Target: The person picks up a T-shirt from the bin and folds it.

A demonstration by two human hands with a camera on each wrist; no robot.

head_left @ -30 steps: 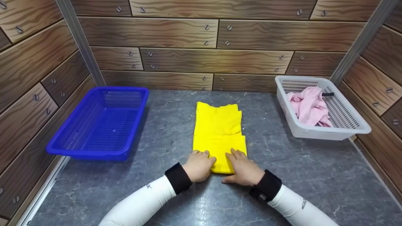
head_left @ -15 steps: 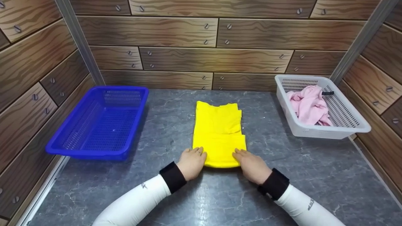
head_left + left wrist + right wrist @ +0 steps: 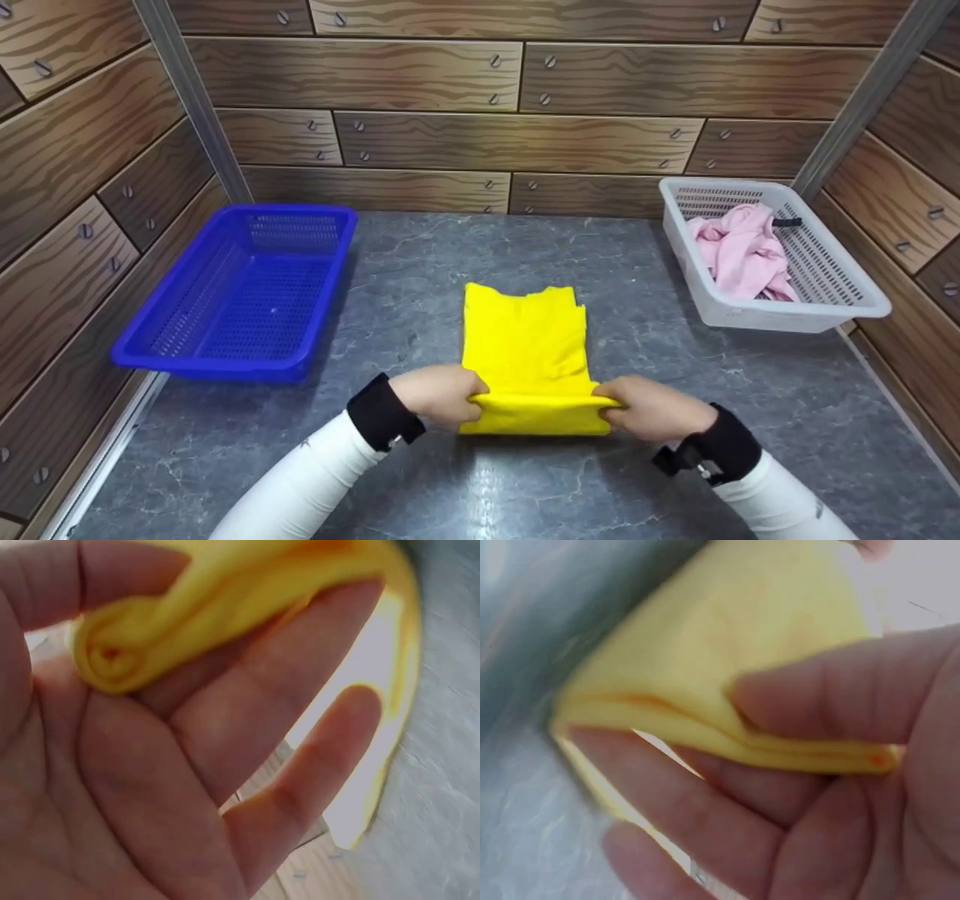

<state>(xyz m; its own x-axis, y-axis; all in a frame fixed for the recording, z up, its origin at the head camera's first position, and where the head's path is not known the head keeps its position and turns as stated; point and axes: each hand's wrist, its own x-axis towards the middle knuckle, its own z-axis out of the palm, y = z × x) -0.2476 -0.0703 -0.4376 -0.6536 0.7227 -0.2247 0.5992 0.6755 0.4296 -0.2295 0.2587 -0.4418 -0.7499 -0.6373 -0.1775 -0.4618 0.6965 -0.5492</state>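
Observation:
A folded yellow shirt (image 3: 525, 337) lies on the grey table, its notched edge pointing away from me. Its near part is lifted into a fold. My left hand (image 3: 442, 394) pinches the left end of this fold; in the left wrist view the rolled layers of the shirt (image 3: 120, 645) sit between thumb and fingers. At the right end, my right hand (image 3: 652, 409) pinches the fold too. The right wrist view shows the thumb on top of the shirt (image 3: 720, 630) and the fingers beneath the layers.
To the left stands a blue plastic basket (image 3: 330, 300) with nothing visible inside. A white basket (image 3: 765, 319) at the right holds a crumpled pink cloth (image 3: 750, 259). Wood-patterned walls (image 3: 420, 142) enclose the back and sides of the table (image 3: 420, 262).
My hands have gone from lying flat on the shirt's near part to pinching its sides. The near part is lifted into a fold, and the shirt has slid toward me.

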